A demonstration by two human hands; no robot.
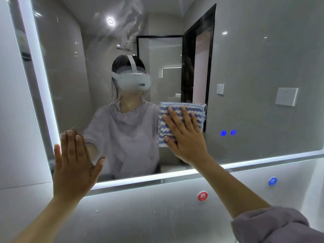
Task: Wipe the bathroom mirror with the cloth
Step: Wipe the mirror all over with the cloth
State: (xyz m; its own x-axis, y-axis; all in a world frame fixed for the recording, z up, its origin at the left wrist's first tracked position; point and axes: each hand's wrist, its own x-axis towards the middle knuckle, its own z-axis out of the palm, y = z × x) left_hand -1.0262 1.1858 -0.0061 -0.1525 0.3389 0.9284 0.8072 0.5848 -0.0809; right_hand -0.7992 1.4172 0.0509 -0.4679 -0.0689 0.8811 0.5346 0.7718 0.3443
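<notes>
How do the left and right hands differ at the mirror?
The right hand presses the cloth flat on the mirror; the left hand holds nothing. The right hand sits near mid-mirror, the left hand lower, at its lit left corner. Both are flat and open.

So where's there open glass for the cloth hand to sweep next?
Open glass runs right of the cloth, above and past the blue buttons, and across the mirror's top. Lower left is crowded: the left hand lies flat there by the lit edge.
</notes>
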